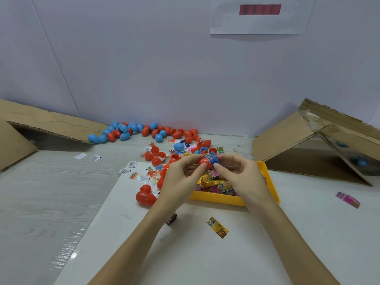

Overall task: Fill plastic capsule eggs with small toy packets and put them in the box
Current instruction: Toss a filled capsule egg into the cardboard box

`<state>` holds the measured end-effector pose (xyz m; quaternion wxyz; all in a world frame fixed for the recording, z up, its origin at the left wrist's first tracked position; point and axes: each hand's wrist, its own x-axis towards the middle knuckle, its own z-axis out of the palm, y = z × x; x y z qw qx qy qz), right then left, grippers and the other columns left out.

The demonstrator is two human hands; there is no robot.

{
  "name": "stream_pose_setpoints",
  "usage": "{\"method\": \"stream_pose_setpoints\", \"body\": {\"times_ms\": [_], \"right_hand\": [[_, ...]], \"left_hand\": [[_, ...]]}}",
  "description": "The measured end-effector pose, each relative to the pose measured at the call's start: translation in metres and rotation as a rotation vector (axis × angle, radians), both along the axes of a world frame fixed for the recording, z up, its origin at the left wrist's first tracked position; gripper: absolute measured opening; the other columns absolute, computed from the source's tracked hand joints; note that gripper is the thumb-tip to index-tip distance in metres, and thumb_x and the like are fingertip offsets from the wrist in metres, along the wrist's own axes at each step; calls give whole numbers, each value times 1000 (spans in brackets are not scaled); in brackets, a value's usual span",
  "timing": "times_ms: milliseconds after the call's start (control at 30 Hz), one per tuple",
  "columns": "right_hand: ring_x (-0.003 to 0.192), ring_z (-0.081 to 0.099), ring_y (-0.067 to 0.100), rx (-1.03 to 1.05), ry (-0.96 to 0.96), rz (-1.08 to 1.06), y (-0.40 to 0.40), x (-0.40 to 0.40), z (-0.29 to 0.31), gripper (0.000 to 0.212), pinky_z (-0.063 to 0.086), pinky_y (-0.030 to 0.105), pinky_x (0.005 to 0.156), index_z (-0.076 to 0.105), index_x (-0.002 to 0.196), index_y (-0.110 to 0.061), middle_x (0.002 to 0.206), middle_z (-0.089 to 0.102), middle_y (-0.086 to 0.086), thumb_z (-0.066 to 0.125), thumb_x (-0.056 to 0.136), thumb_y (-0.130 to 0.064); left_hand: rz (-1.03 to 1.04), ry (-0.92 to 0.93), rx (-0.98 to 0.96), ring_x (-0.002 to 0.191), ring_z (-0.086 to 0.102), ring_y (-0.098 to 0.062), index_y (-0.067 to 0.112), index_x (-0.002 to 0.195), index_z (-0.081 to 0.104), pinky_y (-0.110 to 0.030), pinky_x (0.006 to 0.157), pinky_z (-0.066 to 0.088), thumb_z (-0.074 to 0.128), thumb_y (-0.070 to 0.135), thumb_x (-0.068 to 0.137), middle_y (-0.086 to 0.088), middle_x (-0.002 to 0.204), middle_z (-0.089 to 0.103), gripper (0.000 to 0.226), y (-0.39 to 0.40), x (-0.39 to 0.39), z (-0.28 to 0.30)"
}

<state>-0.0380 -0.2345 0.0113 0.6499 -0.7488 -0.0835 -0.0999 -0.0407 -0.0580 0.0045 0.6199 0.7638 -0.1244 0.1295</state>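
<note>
Along the far left of the desk (51,192), a flattened cardboard box (47,122) is lying beside a row of closed blue and red capsule eggs (131,131) lined against the wall. Nearer the middle, open red egg halves (155,157) and loose toy packets (141,178) are lying scattered on the desk, with two red halves (145,196) sitting just beside the left wrist.

Over the yellow tray (218,198) of packets, the left hand (181,177) is gripping a red egg half (204,162), thumb and fingers curled round it. The right hand (240,175) is pinching a blue toy packet (212,159) between thumb and forefinger, pressing it against the mouth of that half. The filling step looks to be in hand: the packet is going in but seems not yet fully seated.

Next, the packet probably needs tucking wholly inside, then a matching half needs picking up and snapping on.

Further right, a yellow packet (218,228) and a pink packet (348,199) are lying loose, and the open cardboard box (287,136) holding blue eggs is waiting on the far right.
</note>
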Motion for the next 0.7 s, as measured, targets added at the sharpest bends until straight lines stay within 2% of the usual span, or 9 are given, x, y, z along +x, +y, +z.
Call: {"method": "stream_pose_setpoints", "body": {"times_ms": [133, 300, 500, 600, 700], "right_hand": [[101, 70, -2, -97, -60, -15, 0, -1, 2, 23, 59, 17, 82, 74, 107, -39, 104, 76, -21, 77, 93, -20], [104, 71, 1, -120, -62, -9, 0, -2, 4, 23, 60, 22, 84, 75, 113, -33, 110, 75, -16, 76, 93, -21], [99, 71, -1, -137, -30, 1, 1, -2, 5, 24, 60, 19, 80, 75, 113, -32, 102, 76, -22, 79, 90, -28], [98, 72, 0, -37, 20, 25, 2, -4, 6, 24, 60, 19, 78, 75, 110, -31, 101, 77, -20, 80, 88, -28], [100, 74, 8, 166, 112, 71, 4, -8, 9, 31, 60, 20, 76, 75, 108, -27, 102, 79, -9, 83, 79, -33]], "left_hand": [[-14, 37, -33, 91, 73, -4, 21, 124, 69, -15, 76, 56, 65, 19, 98, 10, 102, 75, 26, -1, 0, 1], [-24, 29, -39, 94, 72, -4, 26, 124, 68, -15, 76, 56, 66, 18, 98, 11, 106, 74, 28, -1, 0, 2], [20, -55, -49, 98, 72, -8, 27, 119, 68, -27, 87, 60, 69, 23, 96, 8, 109, 74, 24, -1, -4, 3], [13, -84, -50, 105, 71, -8, 22, 127, 68, -31, 92, 60, 68, 19, 97, 8, 115, 74, 30, -2, -4, 2], [-54, -157, 70, 122, 62, -7, 24, 145, 55, -27, 99, 55, 68, 21, 97, 10, 135, 65, 50, -2, -5, 2]]}}
